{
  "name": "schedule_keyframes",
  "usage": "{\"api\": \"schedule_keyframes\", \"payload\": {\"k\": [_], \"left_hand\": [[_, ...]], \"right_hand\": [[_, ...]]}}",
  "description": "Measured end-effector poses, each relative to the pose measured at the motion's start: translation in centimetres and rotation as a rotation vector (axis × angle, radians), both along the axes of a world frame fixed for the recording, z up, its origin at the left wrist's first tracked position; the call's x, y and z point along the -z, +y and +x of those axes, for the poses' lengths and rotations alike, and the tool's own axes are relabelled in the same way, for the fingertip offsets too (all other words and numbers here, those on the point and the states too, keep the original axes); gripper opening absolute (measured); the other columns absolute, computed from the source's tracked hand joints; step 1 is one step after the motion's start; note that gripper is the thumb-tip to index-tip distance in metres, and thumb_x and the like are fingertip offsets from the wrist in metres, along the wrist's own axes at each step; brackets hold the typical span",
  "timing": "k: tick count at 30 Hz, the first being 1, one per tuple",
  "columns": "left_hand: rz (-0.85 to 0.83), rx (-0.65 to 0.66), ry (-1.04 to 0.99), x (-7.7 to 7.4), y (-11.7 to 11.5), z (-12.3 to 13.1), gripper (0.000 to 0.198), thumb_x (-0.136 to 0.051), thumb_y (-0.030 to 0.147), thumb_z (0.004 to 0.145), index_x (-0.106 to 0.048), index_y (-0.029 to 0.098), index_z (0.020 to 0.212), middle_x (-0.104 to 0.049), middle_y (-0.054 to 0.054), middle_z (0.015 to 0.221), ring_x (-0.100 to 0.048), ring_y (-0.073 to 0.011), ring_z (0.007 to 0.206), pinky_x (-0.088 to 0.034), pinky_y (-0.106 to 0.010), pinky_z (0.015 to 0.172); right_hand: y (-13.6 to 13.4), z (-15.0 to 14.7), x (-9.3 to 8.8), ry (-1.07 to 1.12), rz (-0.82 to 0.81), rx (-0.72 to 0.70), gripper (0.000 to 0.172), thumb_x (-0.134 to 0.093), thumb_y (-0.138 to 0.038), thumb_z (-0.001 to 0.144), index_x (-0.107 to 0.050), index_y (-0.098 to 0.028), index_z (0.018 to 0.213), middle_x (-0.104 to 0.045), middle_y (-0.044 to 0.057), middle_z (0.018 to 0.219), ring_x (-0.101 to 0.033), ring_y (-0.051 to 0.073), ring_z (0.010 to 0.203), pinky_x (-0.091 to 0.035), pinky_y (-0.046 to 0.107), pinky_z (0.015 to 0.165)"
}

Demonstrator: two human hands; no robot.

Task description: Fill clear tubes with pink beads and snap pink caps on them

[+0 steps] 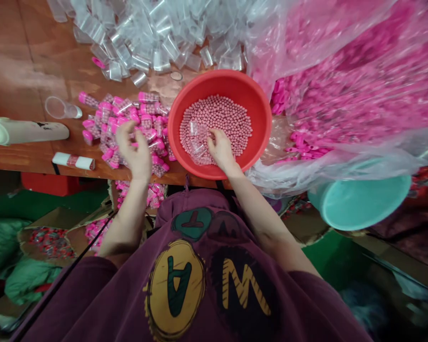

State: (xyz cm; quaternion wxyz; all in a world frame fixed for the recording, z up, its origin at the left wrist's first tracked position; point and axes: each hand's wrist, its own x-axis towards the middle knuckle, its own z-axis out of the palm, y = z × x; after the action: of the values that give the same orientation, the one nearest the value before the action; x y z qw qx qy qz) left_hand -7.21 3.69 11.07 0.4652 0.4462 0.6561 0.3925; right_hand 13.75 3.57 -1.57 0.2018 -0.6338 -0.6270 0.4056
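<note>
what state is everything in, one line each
left hand: raised over the capped tubes, fingers curled
right hand: down in the basin, beside a clear tube
red plastic basin: upright, holding beads
pink beads: loose, heaped in the basin
pink-capped tubes: closed, piled on the wooden table
clear tubes: uncapped, piled loose
clear plastic bag: open, full of pink caps

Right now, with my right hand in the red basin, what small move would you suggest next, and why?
Probably lift the clear plastic tube out of the pink beads in the red basin: it lies among them, right at your right hand, while your left hand is over the pink-capped tubes.
</note>
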Motion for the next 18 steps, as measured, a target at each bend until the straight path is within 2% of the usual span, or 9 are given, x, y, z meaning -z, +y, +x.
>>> {"api": "schedule_keyframes", "payload": {"k": [2,4,6,8,11,13,16,18], "left_hand": [[0.043,-0.041,0.073,1.7,-0.2,1.3,0.013,-0.072,0.027,0.096,-0.076,0.023,0.108,-0.078,-0.005,0.109,-0.071,-0.0222,0.114,-0.058,-0.038,0.106],[0.071,-0.064,0.114,3.9,-0.4,2.3,0.012,-0.066,0.019,0.095,-0.075,0.022,0.102,-0.077,-0.005,0.107,-0.071,-0.0210,0.110,-0.057,-0.037,0.106],[0.044,-0.038,0.114,5.9,-0.6,3.0,0.017,-0.061,0.014,0.093,-0.075,0.020,0.102,-0.077,-0.005,0.104,-0.071,-0.0197,0.102,-0.058,-0.035,0.101],[-0.019,0.010,0.113,7.5,-0.7,3.6,0.021,-0.061,0.009,0.090,-0.075,0.019,0.102,-0.076,-0.005,0.101,-0.070,-0.0196,0.095,-0.058,-0.034,0.095],[-0.042,0.111,0.125,8.9,-0.6,4.6,0.026,-0.063,0.004,0.086,-0.076,0.019,0.101,-0.074,-0.006,0.103,-0.069,-0.0212,0.097,-0.057,-0.036,0.098],[-0.045,0.174,0.100,9.4,-0.6,5.7,0.031,-0.068,0.003,0.083,-0.077,0.019,0.108,-0.074,-0.006,0.108,-0.069,-0.0206,0.094,-0.057,-0.037,0.098],[-0.076,0.156,0.065,10.2,-0.6,7.7,0.043,-0.079,0.006,0.080,-0.073,0.019,0.122,-0.074,-0.007,0.114,-0.068,-0.0192,0.088,-0.058,-0.039,0.096],[-0.047,0.126,0.091,10.7,-0.7,8.8,0.044,-0.085,0.009,0.078,-0.074,0.019,0.119,-0.074,-0.009,0.118,-0.070,-0.0229,0.102,-0.057,-0.043,0.104]], "right_hand": [[2.1,-1.8,1.0,-0.059,-0.025,-0.046,0.053,-0.061,-0.017,0.095,-0.061,-0.010,0.148,-0.063,0.024,0.148,-0.064,0.034,0.135,-0.051,0.054,0.122],[3.5,-3.3,1.8,-0.100,-0.071,-0.052,0.055,-0.063,-0.013,0.092,-0.061,-0.007,0.146,-0.059,0.027,0.152,-0.061,0.038,0.140,-0.048,0.057,0.125],[3.9,-3.8,2.6,-0.030,-0.111,0.033,0.045,-0.063,-0.012,0.091,-0.065,-0.009,0.136,-0.065,0.025,0.144,-0.063,0.036,0.136,-0.048,0.057,0.125],[3.7,-3.1,3.2,0.195,-0.168,0.198,0.038,-0.068,-0.017,0.090,-0.065,-0.015,0.128,-0.074,0.017,0.127,-0.070,0.029,0.121,-0.055,0.052,0.119],[2.5,-1.0,3.1,0.658,-0.325,0.419,0.041,-0.078,-0.039,0.086,-0.060,-0.023,0.119,-0.077,0.004,0.100,-0.074,0.020,0.095,-0.065,0.045,0.100],[1.7,0.2,2.3,0.865,-0.385,0.479,0.041,-0.079,-0.051,0.084,-0.059,-0.025,0.109,-0.077,0.003,0.096,-0.075,0.020,0.093,-0.067,0.044,0.097],[0.8,0.8,1.0,0.934,-0.396,0.524,0.037,-0.073,-0.060,0.087,-0.060,-0.027,0.094,-0.079,0.007,0.098,-0.077,0.023,0.102,-0.067,0.048,0.103],[0.3,0.5,0.4,0.934,-0.424,0.542,0.037,-0.069,-0.063,0.089,-0.062,-0.027,0.089,-0.079,0.009,0.096,-0.077,0.026,0.106,-0.066,0.052,0.106]]}}
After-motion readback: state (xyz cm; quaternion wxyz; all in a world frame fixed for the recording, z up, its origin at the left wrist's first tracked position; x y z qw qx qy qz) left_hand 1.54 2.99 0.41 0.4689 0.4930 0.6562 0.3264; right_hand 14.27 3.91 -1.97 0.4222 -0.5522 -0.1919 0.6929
